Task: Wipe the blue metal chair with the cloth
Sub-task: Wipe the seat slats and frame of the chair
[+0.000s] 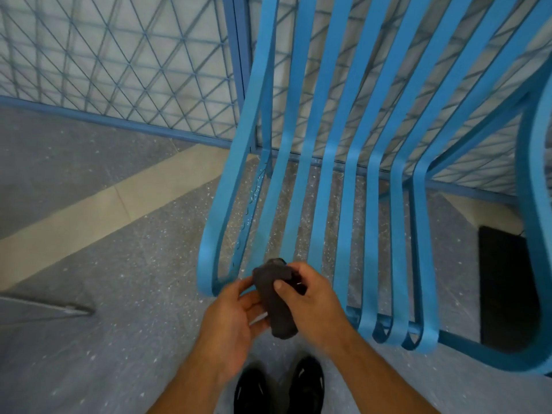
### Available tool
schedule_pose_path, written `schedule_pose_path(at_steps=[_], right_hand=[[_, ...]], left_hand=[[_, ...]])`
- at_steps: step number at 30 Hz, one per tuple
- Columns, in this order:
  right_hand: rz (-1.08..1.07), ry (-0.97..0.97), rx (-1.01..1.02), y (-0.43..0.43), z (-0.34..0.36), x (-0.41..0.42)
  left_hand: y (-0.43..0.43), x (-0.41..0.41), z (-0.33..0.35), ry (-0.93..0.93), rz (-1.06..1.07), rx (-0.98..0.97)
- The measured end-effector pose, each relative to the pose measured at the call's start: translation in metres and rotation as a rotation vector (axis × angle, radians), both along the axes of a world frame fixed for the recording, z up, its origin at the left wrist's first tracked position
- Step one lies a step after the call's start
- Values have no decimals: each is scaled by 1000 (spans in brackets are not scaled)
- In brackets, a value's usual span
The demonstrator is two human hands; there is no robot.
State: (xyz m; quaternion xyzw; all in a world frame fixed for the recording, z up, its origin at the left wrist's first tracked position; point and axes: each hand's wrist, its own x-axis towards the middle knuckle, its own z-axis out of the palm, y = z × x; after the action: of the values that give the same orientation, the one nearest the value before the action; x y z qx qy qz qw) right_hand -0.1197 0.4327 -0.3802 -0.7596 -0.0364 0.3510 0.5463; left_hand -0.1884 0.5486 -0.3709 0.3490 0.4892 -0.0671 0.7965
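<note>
Behind the blue metal slatted chair [321, 204] stood a blue wire-mesh fence [119, 70], and a black mat [504, 282] lay right of it on the speckled grey floor [119, 294]. At the chair's front edge, the right hand [313, 300] pinched a rolled dark grey cloth [276, 300], thumb on top. The left hand [233, 321], loosely cupped, touched its side above black shoes [307, 383].

No readable text, labels, brands or numbers anywhere.

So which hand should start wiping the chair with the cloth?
Right, probably. The right hand grips the cloth, thumb pressed on top, close to the blue chair's front slats. The left hand lies loosely open beside the cloth, not gripping it.
</note>
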Motion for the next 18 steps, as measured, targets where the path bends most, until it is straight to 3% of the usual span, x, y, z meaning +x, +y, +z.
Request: schedule_pose_path(at_steps=[8,18], right_hand=[[119,48,-42,-20,15,-16],[145,202,-30,21,-22,-48]], left_hand=[[-19,-25,-14,15,-134,-234],[24,-66,-52,112,-254,-322]])
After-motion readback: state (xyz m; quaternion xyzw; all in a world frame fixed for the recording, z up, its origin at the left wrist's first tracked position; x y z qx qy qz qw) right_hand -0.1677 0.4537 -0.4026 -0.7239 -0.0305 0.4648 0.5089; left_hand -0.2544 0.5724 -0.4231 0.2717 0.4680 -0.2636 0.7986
